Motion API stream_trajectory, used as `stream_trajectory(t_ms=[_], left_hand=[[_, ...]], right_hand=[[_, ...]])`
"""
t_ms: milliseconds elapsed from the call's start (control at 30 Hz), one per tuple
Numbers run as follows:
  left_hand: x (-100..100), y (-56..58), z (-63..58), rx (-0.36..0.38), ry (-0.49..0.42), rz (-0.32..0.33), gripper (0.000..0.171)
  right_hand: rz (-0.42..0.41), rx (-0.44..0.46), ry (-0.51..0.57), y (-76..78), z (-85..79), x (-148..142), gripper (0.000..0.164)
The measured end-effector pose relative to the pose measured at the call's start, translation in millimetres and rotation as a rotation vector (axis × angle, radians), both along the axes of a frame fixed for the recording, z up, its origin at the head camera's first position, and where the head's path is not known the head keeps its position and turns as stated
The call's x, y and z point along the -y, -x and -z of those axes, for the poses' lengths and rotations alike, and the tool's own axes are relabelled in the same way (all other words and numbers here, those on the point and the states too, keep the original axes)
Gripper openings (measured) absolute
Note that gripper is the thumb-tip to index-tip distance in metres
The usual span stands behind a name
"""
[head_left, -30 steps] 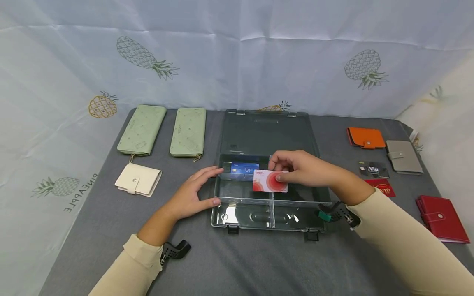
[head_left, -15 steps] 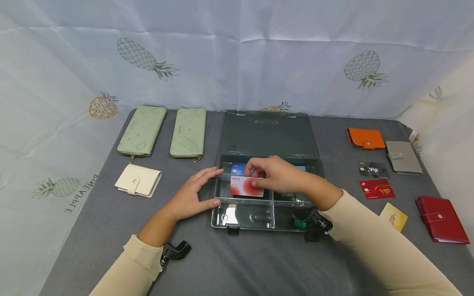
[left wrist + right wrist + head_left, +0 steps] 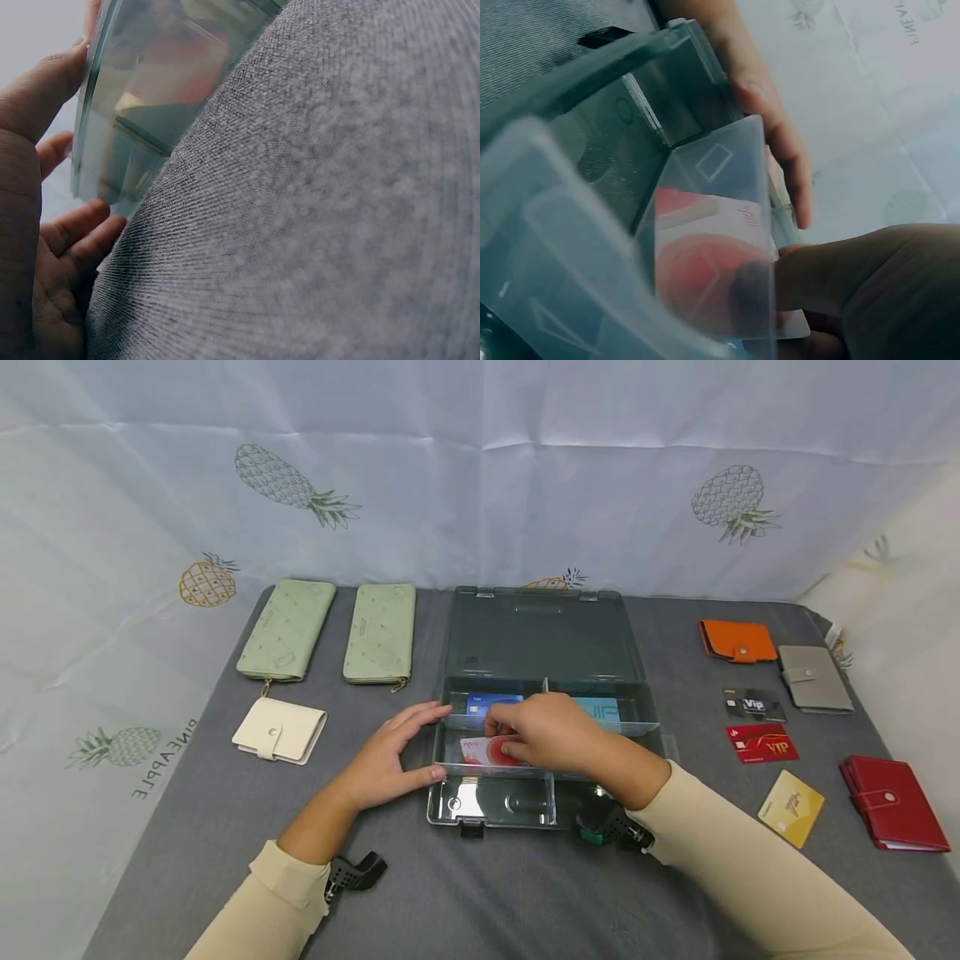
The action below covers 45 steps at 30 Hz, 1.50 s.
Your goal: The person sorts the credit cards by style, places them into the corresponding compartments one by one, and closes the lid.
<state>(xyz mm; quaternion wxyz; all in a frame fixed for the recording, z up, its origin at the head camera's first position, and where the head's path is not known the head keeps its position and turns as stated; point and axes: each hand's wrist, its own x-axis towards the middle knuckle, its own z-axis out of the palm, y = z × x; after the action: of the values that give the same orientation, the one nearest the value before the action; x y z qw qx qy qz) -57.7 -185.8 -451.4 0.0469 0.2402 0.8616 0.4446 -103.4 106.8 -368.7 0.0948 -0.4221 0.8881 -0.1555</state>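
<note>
Grey-covered, the bench (image 3: pixel 420 893) bears an open divided box (image 3: pixel 540 635). In its middle-left compartment (image 3: pixel 452 745) the right hand (image 3: pixel 551 731) pinches a red-and-white card (image 3: pixel 480 750); the left hand (image 3: pixel 384 758), fingers spread, touches the box's side.

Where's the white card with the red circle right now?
In the head view, the white card is in the open box's middle row, left side, pinched by the right hand, just in front of the blue card.
</note>
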Motion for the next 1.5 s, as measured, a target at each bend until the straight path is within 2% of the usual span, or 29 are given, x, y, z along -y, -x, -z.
stream_trajectory(t_ms=[167,333,500,633,1000,1267,1367,1500], left_hand=[[-0.4,-0.6,-0.4,0.002,0.003,0.001,0.079],[-0.5,-0.7,-1.2,-0.002,0.0,0.001,0.079],[-0.5,-0.5,-1.8,-0.013,0.002,0.004,0.08],[-0.9,-0.6,-2.0,-0.009,0.007,-0.001,0.08],[-1.6,-1.4,-3.4,0.003,0.016,-0.012,0.08],[-0.6,-1.7,-1.5,-0.014,0.009,-0.006,0.081],[-1.0,-1.2,-1.2,-0.016,0.01,-0.003,0.081],[-1.0,-1.2,-1.6,-0.018,0.007,-0.003,0.081]], right_hand=[[0.023,0.019,0.059,-4.4,3.9,-4.2,0.021],[0.052,0.097,0.207,-8.7,7.8,-16.5,0.028],[0.108,0.206,0.369,-19.5,8.3,-32.0,0.03],[0.173,0.243,0.424,-30.7,6.7,-46.8,0.033],[0.324,0.153,0.46,-53.3,9.4,-116.7,0.036],[0.516,0.152,0.413,-75.6,12.9,-182.3,0.041],[0.601,0.162,0.363,-82.7,15.5,-212.4,0.042],[0.755,0.216,0.199,-89.6,19.2,-254.3,0.048]])
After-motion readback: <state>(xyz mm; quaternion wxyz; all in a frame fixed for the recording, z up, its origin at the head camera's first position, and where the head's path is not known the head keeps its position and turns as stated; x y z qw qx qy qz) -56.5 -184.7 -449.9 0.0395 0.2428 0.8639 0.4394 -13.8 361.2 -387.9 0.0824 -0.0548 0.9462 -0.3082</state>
